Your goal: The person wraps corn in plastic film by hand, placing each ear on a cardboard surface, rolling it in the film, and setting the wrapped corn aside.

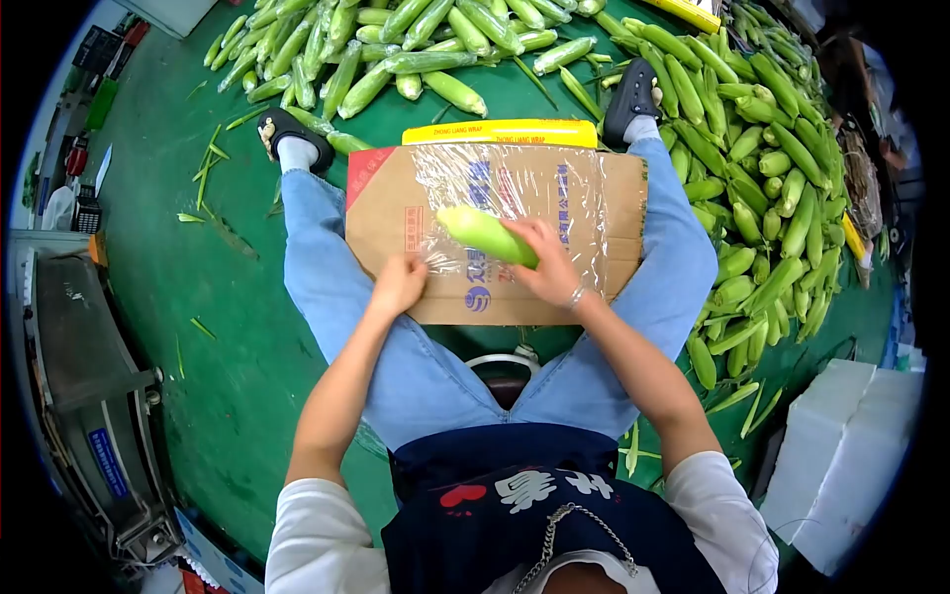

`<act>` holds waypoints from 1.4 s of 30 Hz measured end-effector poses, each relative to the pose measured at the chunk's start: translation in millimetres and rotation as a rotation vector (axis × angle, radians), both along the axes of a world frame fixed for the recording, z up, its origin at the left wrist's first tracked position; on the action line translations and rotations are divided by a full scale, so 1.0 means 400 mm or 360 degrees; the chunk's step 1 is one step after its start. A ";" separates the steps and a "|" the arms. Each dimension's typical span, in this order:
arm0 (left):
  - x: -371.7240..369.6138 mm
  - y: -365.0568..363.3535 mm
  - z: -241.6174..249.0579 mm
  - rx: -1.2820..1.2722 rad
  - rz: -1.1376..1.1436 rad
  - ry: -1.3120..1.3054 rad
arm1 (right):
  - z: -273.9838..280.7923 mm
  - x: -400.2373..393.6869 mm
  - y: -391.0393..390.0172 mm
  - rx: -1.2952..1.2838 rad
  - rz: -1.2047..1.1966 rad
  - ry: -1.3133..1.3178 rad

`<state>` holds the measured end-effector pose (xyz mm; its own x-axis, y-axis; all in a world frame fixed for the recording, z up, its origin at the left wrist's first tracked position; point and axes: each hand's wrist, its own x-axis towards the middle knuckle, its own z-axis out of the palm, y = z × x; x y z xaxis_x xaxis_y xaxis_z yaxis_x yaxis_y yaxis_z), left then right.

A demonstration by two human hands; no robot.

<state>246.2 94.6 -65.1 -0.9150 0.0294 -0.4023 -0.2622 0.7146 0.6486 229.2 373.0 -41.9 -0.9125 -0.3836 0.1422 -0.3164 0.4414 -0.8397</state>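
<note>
My right hand (542, 263) is closed on the lower end of a green corn cob (480, 232), held at a slant over the cardboard (381, 223) on my lap. Clear plastic film (579, 198) lies across the cardboard under the cob. My left hand (401, 283) is closed at the film's left edge, beside the cob and apart from it; its fingertips seem to pinch the film. Against the far edge of the cardboard sits a yellow wrap box (500, 133).
Wrapped cobs (435, 61) are heaped beyond my feet. A large pile of corn (772, 168) lies to the right. White foam boxes (841, 445) stand at lower right, a metal machine (89, 396) at left. Leaf scraps (208, 168) litter the green floor.
</note>
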 end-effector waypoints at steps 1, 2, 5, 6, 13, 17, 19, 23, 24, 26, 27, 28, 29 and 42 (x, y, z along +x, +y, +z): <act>0.025 -0.017 0.030 0.0007 0.0002 -0.0003 | -0.002 0.012 0.018 0.0145 0.0108 -0.0036; 0.056 -0.031 0.078 0.0493 0.0279 -0.0233 | -0.001 0.022 0.031 0.0146 0.0108 -0.0037; 0.096 -0.005 0.167 0.1364 0.0688 -0.0339 | 0.009 0.034 0.035 0.0332 0.0359 0.0043; 0.105 0.030 0.175 0.1755 0.0822 -0.0202 | 0.013 0.025 0.027 0.0412 0.0409 -0.0002; -0.061 0.200 0.061 -0.0185 -0.0704 0.1213 | 0.055 0.034 0.043 0.0697 -0.0171 0.0201; -0.097 0.199 0.097 -0.0323 -0.0927 0.0984 | 0.044 0.205 0.097 0.1052 -0.0444 0.0069; -0.110 0.181 0.071 -0.0466 -0.0953 0.1002 | -0.002 0.201 0.145 0.1150 -0.0559 0.0051; -0.070 0.156 0.088 -0.0412 -0.0962 0.1013 | -0.030 0.093 0.213 0.0254 -0.1180 -0.0360; -0.047 0.161 0.079 -0.0360 -0.0961 0.1114 | -0.030 0.083 0.209 0.0256 -0.1172 -0.0360; 0.013 0.170 0.056 -0.0362 -0.0952 0.1034 | -0.014 0.066 0.157 -0.0044 -0.1228 -0.0811; 0.034 0.170 0.047 -0.0362 -0.0954 0.0968 | 0.007 0.106 0.114 0.0126 -0.0896 -0.0557; 0.042 0.173 0.063 -0.0349 -0.0974 0.0878 | 0.027 0.153 0.073 0.0275 -0.0610 -0.0638; 0.034 0.176 0.075 -0.0355 -0.0968 0.0878 | 0.027 0.188 0.048 0.0505 -0.0429 0.0015; -0.221 0.197 0.026 -0.0339 -0.0984 0.1296 | -0.046 -0.310 -0.024 0.0257 0.0651 -0.0824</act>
